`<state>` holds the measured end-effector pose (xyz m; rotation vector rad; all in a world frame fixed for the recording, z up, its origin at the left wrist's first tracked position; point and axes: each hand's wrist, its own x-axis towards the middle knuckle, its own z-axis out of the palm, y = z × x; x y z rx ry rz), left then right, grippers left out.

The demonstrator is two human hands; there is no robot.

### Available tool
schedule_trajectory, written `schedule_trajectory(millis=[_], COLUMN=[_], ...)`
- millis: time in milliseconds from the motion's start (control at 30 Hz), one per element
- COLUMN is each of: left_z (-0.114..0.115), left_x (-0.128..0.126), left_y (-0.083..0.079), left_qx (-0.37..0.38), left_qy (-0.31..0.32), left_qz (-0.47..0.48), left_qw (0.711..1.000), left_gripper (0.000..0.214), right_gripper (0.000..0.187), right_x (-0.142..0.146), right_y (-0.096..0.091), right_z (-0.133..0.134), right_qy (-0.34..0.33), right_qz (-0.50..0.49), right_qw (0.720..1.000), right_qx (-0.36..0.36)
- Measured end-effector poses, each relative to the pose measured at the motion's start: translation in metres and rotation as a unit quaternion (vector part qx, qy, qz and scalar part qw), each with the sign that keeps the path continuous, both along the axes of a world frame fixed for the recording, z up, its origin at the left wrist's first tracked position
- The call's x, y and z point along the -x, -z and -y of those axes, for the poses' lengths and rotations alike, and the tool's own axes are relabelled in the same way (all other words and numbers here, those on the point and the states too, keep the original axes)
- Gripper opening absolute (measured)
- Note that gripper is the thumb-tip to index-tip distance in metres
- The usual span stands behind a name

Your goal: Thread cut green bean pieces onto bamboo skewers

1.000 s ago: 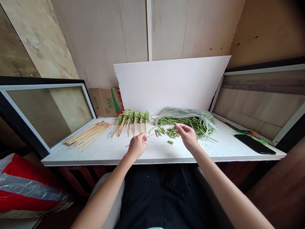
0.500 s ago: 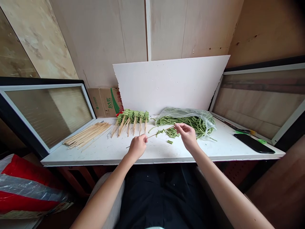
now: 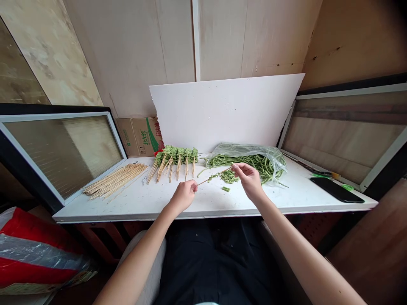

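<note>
Two bare hands here, a left hand (image 3: 183,196) and a right hand (image 3: 249,180), and one thin tan wooden skewer (image 3: 202,182) between them! One fan of bare tan wooden sticks (image 3: 116,180), too many to count; one row of bean-loaded skewers (image 3: 178,156), likewise. One clear plastic bag (image 3: 248,149), one flat black phone (image 3: 337,189), one brown cardboard box (image 3: 136,137), one white rectangular board (image 3: 229,112).

Skewer (image 3: 204,181) partly hidden by left hand (image 3: 185,195); red bag (image 3: 34,271) cut off at left.
</note>
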<state>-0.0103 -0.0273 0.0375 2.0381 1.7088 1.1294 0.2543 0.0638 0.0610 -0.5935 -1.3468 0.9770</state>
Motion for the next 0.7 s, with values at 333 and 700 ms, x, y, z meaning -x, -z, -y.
schedule_trajectory(millis=[333, 700], left_z=[-0.007, -0.005], left_x=[0.001, 0.009], left_y=[0.003, 0.001], left_qx=[-0.027, -0.083], left_qy=[0.040, -0.035], left_qz=[0.109, 0.012], left_qw=[0.993, 0.996], left_gripper=[0.013, 0.030], right_gripper=[0.034, 0.035], right_x=[-0.011, 0.003], right_y=[0.005, 0.007], right_z=[-0.015, -0.003], right_qy=[0.053, 0.047], right_qz=[-0.010, 0.014], right_qw=[0.998, 0.999], right_qx=[0.035, -0.004])
